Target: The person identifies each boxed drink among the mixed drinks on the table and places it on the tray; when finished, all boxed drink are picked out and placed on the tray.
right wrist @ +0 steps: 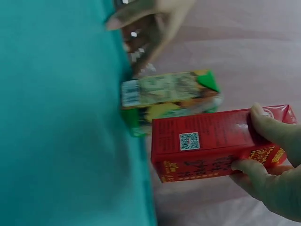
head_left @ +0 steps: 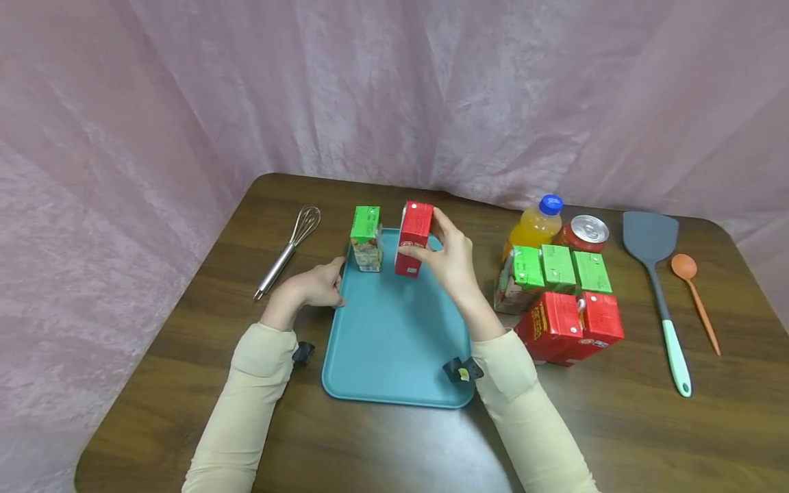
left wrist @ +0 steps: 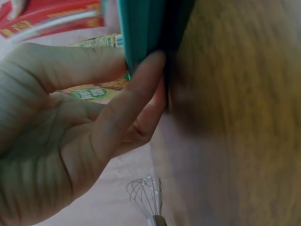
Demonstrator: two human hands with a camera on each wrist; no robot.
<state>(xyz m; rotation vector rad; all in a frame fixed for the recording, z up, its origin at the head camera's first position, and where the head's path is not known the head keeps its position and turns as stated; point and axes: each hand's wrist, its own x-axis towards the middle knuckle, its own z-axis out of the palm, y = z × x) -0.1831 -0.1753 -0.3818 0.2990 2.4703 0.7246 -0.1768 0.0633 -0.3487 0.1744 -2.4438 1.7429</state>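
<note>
My right hand (head_left: 455,259) grips a red drink carton (head_left: 416,229) upright over the far part of the blue-green tray (head_left: 394,342). In the right wrist view, the thumb and fingers hold the upper part of this red carton (right wrist: 202,139), and its lower end is uncovered. At the tray's left rim, my left hand (head_left: 317,284) pinches the edge, with the thumb on the rim and the fingers beneath it in the left wrist view. A green-topped drink carton (head_left: 368,241) stands in the tray's far left corner, beside the held carton.
Right of the tray stand several green-topped cartons (head_left: 557,269), two red cartons (head_left: 555,322), an orange juice bottle (head_left: 535,228) and a drink can (head_left: 587,233). Farther right lie a spatula (head_left: 655,253) and an orange spoon (head_left: 695,291). A whisk (head_left: 286,253) lies left of the tray.
</note>
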